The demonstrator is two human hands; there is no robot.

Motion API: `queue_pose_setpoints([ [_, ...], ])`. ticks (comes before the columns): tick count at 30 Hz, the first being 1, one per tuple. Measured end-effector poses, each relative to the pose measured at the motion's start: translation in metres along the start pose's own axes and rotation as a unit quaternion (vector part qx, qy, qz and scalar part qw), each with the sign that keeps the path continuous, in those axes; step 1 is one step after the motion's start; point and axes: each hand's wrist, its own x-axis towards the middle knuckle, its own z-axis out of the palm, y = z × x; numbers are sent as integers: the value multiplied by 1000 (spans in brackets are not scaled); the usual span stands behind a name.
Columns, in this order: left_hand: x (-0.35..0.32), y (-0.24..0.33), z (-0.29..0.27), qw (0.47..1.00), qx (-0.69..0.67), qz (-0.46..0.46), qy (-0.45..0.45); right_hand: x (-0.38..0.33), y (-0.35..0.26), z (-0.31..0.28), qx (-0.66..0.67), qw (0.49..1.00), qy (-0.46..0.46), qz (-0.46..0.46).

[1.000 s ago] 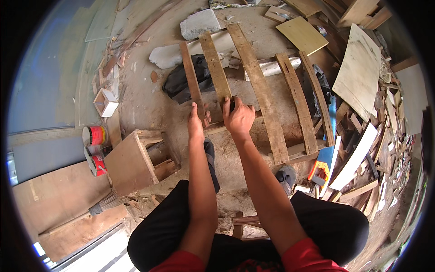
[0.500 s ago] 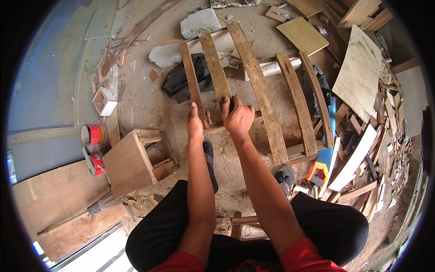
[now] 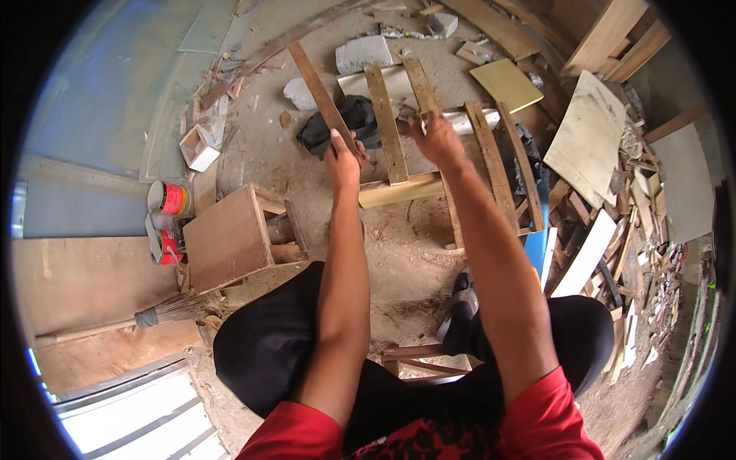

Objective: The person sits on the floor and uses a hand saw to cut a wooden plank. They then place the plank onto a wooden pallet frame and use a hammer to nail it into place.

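Both hands had shifted farther out. Left hand (image 3: 343, 157) clamped the left slat (image 3: 320, 92), lifted off the pallet frame (image 3: 399, 192); right hand (image 3: 437, 138) gripped another slat (image 3: 426, 96), not yet freed.

Left arm: bare, stretched forward from my lower edge, elbow nearly straight.
Left hand (image 3: 342, 159): back of hand up, fingers curled closed in a grip, thumb side toward the middle.
Right arm: bare, stretched forward and slightly further out than the left, forearm angled inward.
Right hand (image 3: 437, 138): back of hand up, fingers curled under; whether they grip anything I cannot tell.
Spacing: my hands are apart, side by side, right a little ahead.
Sleeves: short, red, at both shoulders.
Legs: knees spread wide, in black.
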Motion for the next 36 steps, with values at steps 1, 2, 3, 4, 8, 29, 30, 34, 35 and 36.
queue_pose_setpoints([
  [1, -7, 16, 19, 999, -37, 3, 0, 17, 7, -27, -33, 997, 39, -55],
  [2, -12, 30, 33, 997, -71, 8, 2, 29, 8, -55, -56, 988, 84, -120],
  [3, -15, 43, 35, 996, -93, 10, 2, 38, -14, -87, -62, 986, 70, -136],
  [4, -22, 50, 43, 993, -114, 10, -9, 43, -30, -122, -97, 972, 87, -194],
  [8, -60, 54, 74, 986, -147, 3, -75, 23, -109, -236, -182, 940, 65, -281],
  [29, -167, -118, 123, 951, 92, -6, -297, -256, 82, -88, 533, 817, -2, 218],
  [30, -173, -125, 131, 950, 74, -38, -300, -257, 92, -86, 537, 813, 11, 225],
  [34, -152, -139, 131, 954, 102, -30, -279, -245, 92, -65, 583, 779, 46, 225],
  [35, -157, -141, 132, 948, 128, -12, -292, -245, 98, -56, 580, 778, 56, 234],
  [36, -168, -143, 140, 939, 147, 4, -312, -248, 104, -56, 571, 780, 72, 247],
])
